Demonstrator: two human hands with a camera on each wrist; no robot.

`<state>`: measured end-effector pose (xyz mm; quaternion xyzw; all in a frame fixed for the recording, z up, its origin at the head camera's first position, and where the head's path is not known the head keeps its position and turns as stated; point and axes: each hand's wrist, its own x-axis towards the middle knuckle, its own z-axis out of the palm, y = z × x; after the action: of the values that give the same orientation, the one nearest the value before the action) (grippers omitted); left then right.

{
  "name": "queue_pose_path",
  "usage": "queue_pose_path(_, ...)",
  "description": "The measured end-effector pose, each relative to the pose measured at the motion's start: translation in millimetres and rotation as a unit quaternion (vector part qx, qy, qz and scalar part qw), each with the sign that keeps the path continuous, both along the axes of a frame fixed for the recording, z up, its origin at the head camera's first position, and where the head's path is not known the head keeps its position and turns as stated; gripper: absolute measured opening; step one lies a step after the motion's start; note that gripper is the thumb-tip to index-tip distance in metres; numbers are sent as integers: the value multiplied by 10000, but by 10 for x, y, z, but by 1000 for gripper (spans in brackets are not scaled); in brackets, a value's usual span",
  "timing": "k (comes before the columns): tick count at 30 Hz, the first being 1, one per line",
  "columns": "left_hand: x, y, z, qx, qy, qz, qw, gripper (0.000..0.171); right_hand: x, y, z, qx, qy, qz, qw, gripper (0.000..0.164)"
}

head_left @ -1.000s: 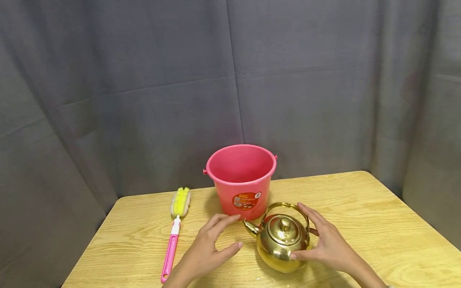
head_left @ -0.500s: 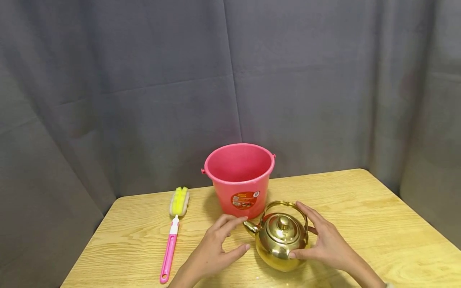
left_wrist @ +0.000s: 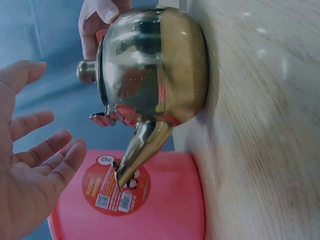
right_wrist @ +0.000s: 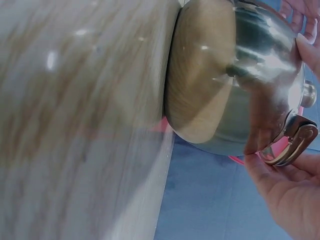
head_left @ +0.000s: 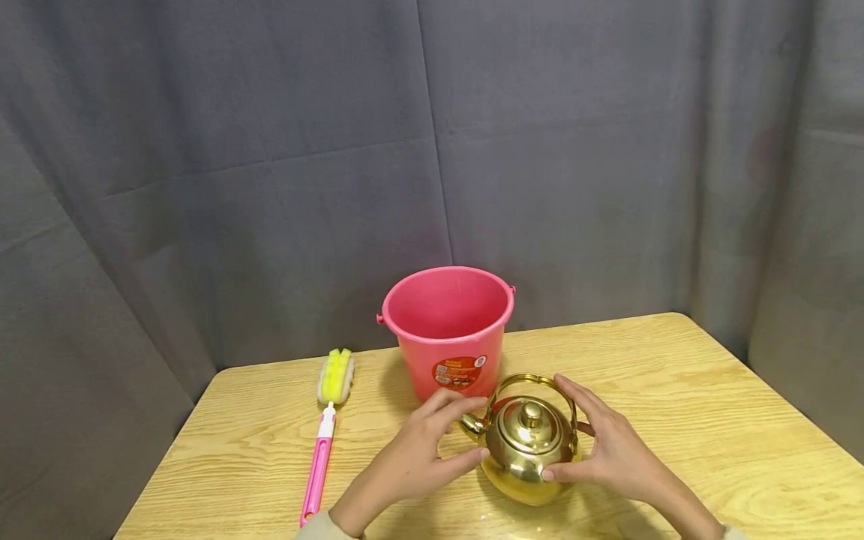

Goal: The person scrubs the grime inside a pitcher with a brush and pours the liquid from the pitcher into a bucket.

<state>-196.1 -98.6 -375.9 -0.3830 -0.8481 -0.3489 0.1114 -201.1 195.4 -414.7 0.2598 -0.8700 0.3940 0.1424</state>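
Note:
A shiny gold kettle (head_left: 523, 472) stands upright on the table, its lid on and its hoop handle raised. My right hand (head_left: 610, 454) holds its right side, thumb on the body in front and fingers behind by the handle's base. In the right wrist view, fingertips of that hand (right_wrist: 295, 200) touch the kettle's body (right_wrist: 210, 80). By the spout, my left hand (head_left: 421, 454) is spread with thumb and fingers apart. The left wrist view shows a gap between the left hand (left_wrist: 27, 180) and the kettle (left_wrist: 145, 70).
Just behind the kettle stands a pink bucket (head_left: 412, 352) with a round red label. To the left lies a sponge brush (head_left: 326, 427) with a yellow and white head and a pink handle. Grey curtains (head_left: 270, 187) surround the wooden table (head_left: 223, 450).
My left hand has moved right, closer to the kettle, and now covers part of the spout in the head view. The right hand keeps its place on the kettle.

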Motion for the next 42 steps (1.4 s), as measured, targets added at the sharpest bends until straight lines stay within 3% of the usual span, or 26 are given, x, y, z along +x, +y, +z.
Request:
queue_pose_path(6,-33,86,-6,-49,-4,-212,9998,53,-11,-8,-6,19,56,26,10000,113)
queue_pose_path(15,-109,243,1,209,669,-390,9968,37,-9,-9,9,75,63,-21,9999,114)
queue_pose_path(24,-145,405,65,419,354,-463,9974,32,-8,-15,26,-18,-24,42,10000,114)
queue_pose_path(32,-173,549,51,718,555,-295,9954,21,7,-13,1,22,-35,16,10000,113)
queue_pose_path(42,-197,691,61,556,607,-637,9946,25,14,-5,-2,-29,-38,50,10000,112)
